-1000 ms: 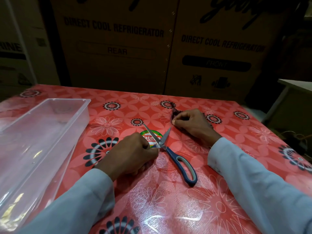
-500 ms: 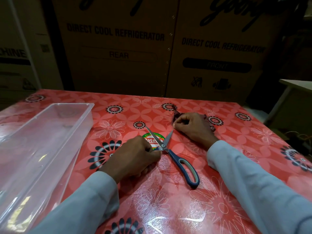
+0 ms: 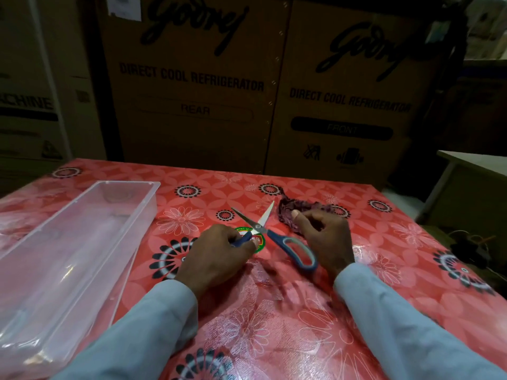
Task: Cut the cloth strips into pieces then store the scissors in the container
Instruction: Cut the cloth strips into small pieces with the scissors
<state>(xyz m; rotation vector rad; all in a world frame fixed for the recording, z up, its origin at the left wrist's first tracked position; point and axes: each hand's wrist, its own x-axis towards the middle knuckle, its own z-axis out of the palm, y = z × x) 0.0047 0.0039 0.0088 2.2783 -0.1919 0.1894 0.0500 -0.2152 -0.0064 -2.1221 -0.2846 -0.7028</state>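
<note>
Blue-handled scissors (image 3: 277, 239) lie on the red floral table (image 3: 397, 237) with their blades spread wide apart. My left hand (image 3: 216, 256) grips one blue handle, which is mostly hidden under my fingers. The other handle loop lies free on the table beside my right hand (image 3: 323, 239). That hand pinches a crumpled dark maroon cloth strip (image 3: 296, 209), which lies just right of the blade tips. A long clear plastic container (image 3: 82, 242) stands empty at the left.
Large brown refrigerator cartons (image 3: 197, 86) stand close behind the table's far edge. A pale side table (image 3: 472, 165) is at the right, with tangled wires (image 3: 472, 242) on the floor beyond the table's right edge.
The blades have spread wider. My right hand has drawn back toward me and to the right, uncovering more of the maroon cloth. The camera has tilted upward.
</note>
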